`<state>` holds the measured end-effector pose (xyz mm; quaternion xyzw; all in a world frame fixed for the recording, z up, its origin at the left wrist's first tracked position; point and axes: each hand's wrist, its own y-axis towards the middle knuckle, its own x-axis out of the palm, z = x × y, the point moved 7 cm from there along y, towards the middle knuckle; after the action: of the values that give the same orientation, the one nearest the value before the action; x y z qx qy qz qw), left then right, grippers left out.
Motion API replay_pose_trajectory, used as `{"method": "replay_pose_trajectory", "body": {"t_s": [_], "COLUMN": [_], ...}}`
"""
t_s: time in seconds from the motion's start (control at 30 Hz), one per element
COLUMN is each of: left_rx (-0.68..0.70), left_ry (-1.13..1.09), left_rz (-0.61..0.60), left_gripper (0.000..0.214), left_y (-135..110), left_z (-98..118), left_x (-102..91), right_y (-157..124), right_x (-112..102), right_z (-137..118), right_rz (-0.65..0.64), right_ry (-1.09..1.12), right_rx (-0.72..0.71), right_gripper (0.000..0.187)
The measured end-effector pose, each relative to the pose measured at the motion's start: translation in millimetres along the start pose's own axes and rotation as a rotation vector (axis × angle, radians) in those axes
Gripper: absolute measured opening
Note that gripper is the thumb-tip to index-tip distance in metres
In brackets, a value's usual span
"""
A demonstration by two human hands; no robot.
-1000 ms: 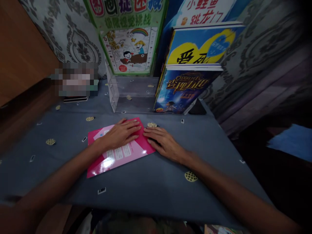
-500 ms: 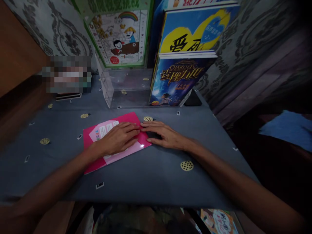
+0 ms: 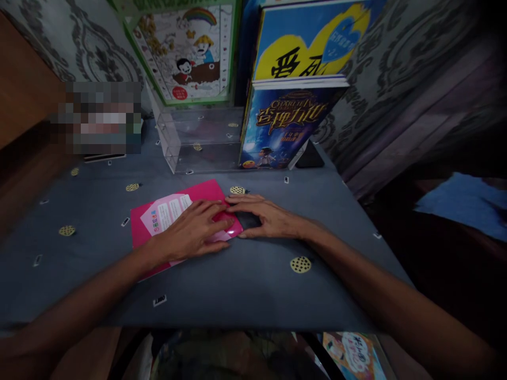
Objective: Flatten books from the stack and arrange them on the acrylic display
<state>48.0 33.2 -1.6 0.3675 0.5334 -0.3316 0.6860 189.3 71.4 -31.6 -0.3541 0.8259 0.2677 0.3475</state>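
Note:
A thin pink booklet (image 3: 162, 216) lies flat on the grey cloth-covered table (image 3: 237, 279). My left hand (image 3: 194, 232) rests palm down on its right half, fingers spread and open. My right hand (image 3: 265, 216) sits at the booklet's right edge, fingers arched with the fingertips touching that edge. Neither hand has lifted anything.
A clear acrylic stand (image 3: 198, 140) stands at the back, with a dark blue book (image 3: 285, 126) leaning in it and a blue-yellow book (image 3: 312, 45) behind. A green picture book (image 3: 190, 50) leans at the back left. Small round patterned spots (image 3: 300, 264) dot the cloth. Another book (image 3: 352, 353) lies below the table's front edge.
The view has tilted down slightly. My left hand slid to the right and nearer over the booklet, uncovering its white label. My right hand's fingers arched up at the booklet's edge.

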Motion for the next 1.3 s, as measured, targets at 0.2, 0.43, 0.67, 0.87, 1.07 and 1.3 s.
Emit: {"method": "replay_pose_trajectory", "body": {"t_s": [0.2,0.43,0.67,0.87,1.07,1.3], "left_rx": [0.006,0.028,0.057,0.037,0.015,-0.31], "left_ry": [-0.01,0.027,0.052,0.055,-0.015,0.068], "left_rz": [-0.004,-0.006,-0.022,-0.031,-0.113,-0.171], "left_gripper": [0.04,0.039,0.039,0.039,0.046,0.045], "left_y": [0,-2,-4,-3,-6,-23], "left_z": [1,3,4,5,-10,-74], "left_x": [-1.6,3.1,7.7,7.0,-2.7,-18.8], "right_y": [0,-1,-2,-1,-1,0], "right_x": [-2,-6,-7,-5,-7,-12], "right_z": [0,1,3,3,1,3], "right_rz": [0.004,-0.007,-0.016,-0.003,-0.007,0.088], "right_ry": [0.03,0.119,0.154,0.125,0.105,0.083], "right_rx": [0.009,0.0,-0.019,-0.028,-0.006,-0.022], "right_gripper": [0.059,0.05,0.044,0.047,0.048,0.036]}}
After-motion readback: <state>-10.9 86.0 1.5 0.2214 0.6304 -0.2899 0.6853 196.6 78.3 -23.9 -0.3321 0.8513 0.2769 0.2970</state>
